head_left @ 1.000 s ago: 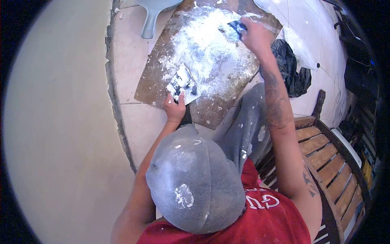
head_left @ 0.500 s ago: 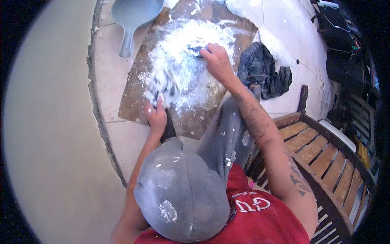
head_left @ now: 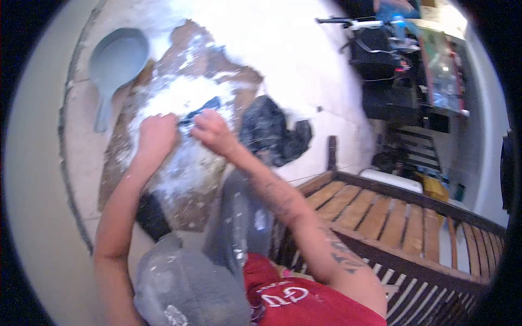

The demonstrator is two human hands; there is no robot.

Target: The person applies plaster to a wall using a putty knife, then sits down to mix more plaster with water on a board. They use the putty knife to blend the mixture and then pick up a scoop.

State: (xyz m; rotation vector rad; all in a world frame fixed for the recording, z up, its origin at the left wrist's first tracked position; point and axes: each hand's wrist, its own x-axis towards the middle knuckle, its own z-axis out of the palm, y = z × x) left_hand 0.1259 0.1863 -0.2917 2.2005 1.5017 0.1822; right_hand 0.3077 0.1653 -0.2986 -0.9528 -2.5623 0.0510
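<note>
My left hand (head_left: 159,133) is over the left part of a white powdery heap (head_left: 168,95). Its fingers curl inward, and whatever they grip is hidden. Close beside it on the right, my right hand (head_left: 213,130) has its fingers closed at the lower edge of a dark blue flat piece (head_left: 209,105) whose kind I cannot make out. That piece lies across the powder between and beyond the two hands. Under the powder is a brown, smeared board (head_left: 193,209) on the floor.
A grey-blue dipper (head_left: 118,57) rests left of the board. A crumpled black plastic bag (head_left: 266,130) lies at its right. Farther right stands a slatted wooden bench (head_left: 375,217). My bent knee (head_left: 190,288) fills the lower foreground.
The camera view has swung right. My left hand has moved from the board's near-left edge up into the powder, close to my right hand. The dark piece is now turned diagonally.
</note>
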